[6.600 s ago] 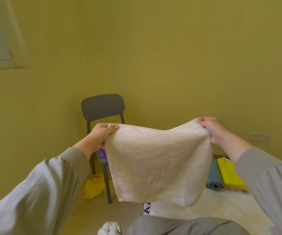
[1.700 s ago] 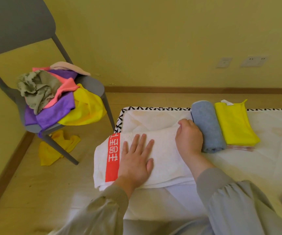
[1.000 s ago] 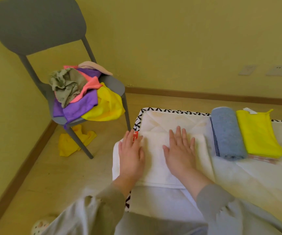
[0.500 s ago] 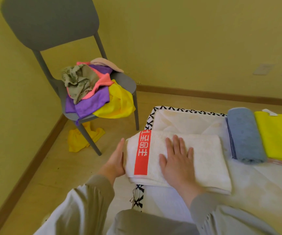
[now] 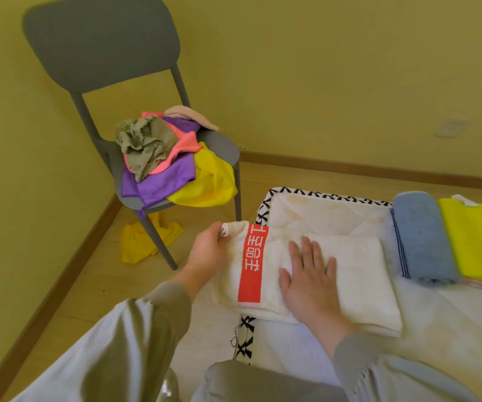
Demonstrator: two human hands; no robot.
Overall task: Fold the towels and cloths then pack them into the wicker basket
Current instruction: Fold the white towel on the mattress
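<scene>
Pinning the folded white towel [image 5: 350, 274] flat on the left corner of the mat [image 5: 321, 210] with the spread right hand [image 5: 309, 282] while pinching its overhanging far corner in the curled left hand [image 5: 209, 252], hands apart, probably to draw that loose end across for another fold.

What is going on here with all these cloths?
A person is folding a white towel with a red stripe on a quilted mat. The right hand presses flat on it while the left hand pinches its left corner. Beside it lie a blue towel and a yellow cloth, already tidied. A heap of unfolded cloths sits on the grey chair. No basket is in view.
</scene>
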